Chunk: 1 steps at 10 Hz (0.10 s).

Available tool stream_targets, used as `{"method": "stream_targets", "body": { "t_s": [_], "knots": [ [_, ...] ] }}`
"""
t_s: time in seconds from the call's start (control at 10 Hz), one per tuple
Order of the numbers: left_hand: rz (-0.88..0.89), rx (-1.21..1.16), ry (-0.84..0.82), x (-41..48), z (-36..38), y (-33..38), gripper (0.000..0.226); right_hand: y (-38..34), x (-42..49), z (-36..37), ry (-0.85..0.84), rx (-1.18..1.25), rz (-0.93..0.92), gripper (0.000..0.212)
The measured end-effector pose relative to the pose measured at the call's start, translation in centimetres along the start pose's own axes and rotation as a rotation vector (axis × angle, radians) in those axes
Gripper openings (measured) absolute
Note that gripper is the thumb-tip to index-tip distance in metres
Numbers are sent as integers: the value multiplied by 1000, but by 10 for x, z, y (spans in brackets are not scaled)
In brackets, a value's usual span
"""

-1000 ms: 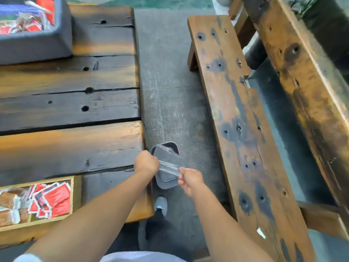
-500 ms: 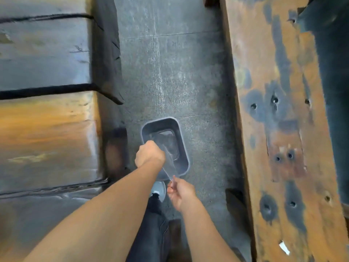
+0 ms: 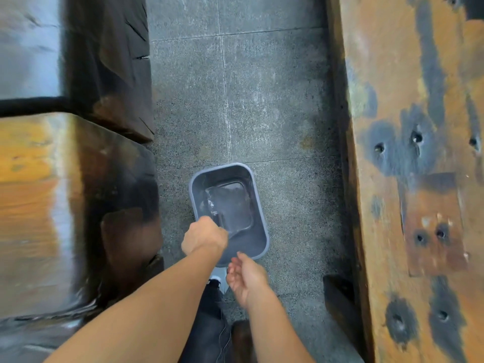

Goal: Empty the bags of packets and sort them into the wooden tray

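Observation:
A small grey bin (image 3: 259, 226) stands on the stone floor between the table and the bench. An empty clear plastic bag (image 3: 230, 205) hangs down inside it. My left hand (image 3: 204, 237) is curled in a fist over the bin's near left rim and grips the bag's near edge. My right hand (image 3: 246, 279) hovers just short of the bin's near rim, fingers relaxed and holding nothing. The wooden tray and the packets are out of view.
A heavy wooden table (image 3: 52, 179) fills the left side and its dark edge drops to the floor. A worn wooden bench (image 3: 419, 179) runs along the right. My trouser leg (image 3: 209, 323) and shoe (image 3: 217, 279) are below the bin.
The view has tilted down from the tabletop to the floor bin. My right hand has let go of the clear bag and pulled back. My left hand has lowered the bag into the bin.

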<state>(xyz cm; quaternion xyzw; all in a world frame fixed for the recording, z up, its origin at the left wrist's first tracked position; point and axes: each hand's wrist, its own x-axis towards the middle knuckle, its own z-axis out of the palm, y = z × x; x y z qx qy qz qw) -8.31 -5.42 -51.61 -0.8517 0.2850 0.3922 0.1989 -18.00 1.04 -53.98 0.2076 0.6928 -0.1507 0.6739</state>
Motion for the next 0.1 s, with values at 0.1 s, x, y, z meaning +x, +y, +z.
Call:
{"method": "stream_targets", "body": {
  "t_s": [0.1],
  "knots": [
    [30, 10, -13, -20, -12, -1, 26, -2, -22, 4, -10, -55, -31, 18]
  ]
}}
